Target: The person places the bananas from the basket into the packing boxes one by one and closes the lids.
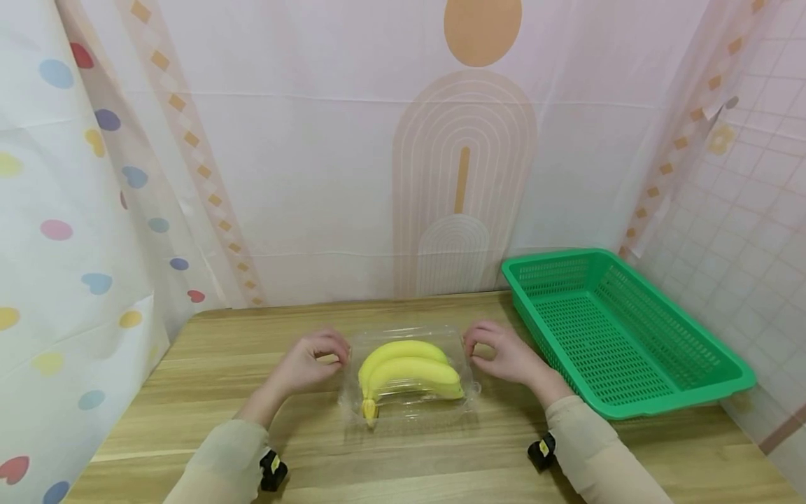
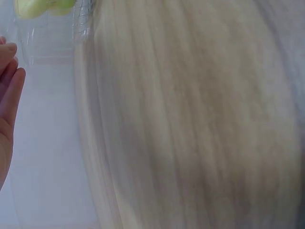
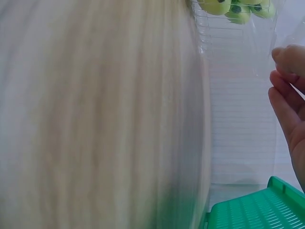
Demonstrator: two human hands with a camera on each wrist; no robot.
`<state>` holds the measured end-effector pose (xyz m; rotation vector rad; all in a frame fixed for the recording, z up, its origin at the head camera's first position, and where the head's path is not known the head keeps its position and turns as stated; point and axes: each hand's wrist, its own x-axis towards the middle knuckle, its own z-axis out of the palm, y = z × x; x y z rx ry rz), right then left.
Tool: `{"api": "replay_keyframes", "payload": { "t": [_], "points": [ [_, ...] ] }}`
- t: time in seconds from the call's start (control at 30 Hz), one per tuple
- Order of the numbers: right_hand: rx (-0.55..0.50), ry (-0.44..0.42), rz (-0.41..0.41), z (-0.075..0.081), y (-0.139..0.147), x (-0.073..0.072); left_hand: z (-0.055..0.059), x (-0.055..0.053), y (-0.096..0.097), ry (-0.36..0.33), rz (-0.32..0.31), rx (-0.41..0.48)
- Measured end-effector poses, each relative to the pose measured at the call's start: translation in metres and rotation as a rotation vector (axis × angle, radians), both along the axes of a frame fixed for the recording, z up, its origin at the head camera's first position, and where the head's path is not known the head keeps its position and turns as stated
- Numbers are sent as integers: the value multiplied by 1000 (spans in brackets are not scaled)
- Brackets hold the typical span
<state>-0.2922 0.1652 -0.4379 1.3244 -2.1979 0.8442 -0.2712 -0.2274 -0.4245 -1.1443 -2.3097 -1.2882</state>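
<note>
A bunch of yellow bananas (image 1: 412,368) lies in a clear plastic clamshell box (image 1: 420,413) at the middle of the wooden table. At the box's left edge, the thumb and fingertips of my left hand (image 1: 317,358) pinch the thin clear lid (image 1: 403,336). My right hand (image 1: 500,352) pinches the same lid at the right edge, thumb against curled fingers. The left wrist view catches part of the left hand (image 2: 8,90) beside the transparent plastic (image 2: 50,45). Fingers of the right hand (image 3: 290,90) meet the lid's edge in the right wrist view, with the banana ends (image 3: 238,8) above.
A green perforated plastic basket (image 1: 686,308) stands on the right of the table, close to my right forearm. Patterned curtains (image 1: 302,175) hang behind the table (image 1: 208,392) and at both sides. A black wrist camera (image 1: 273,470) sits under the left sleeve.
</note>
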Motion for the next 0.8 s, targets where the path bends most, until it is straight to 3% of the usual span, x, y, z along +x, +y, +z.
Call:
{"api": "replay_keyframes", "payload": {
  "t": [0.1, 0.23, 0.57, 0.8],
  "points": [
    [31, 23, -6, 0, 1, 0, 2, 2, 3, 80, 2, -22],
    [64, 47, -12, 1, 1, 1, -6, -3, 1, 147, -2, -35],
    [98, 95, -14, 2, 1, 0, -8, -6, -4, 129, -16, -64],
    [90, 48, -45, 3, 2, 6, -6, -4, -5, 132, 19, -102]
  ]
}}
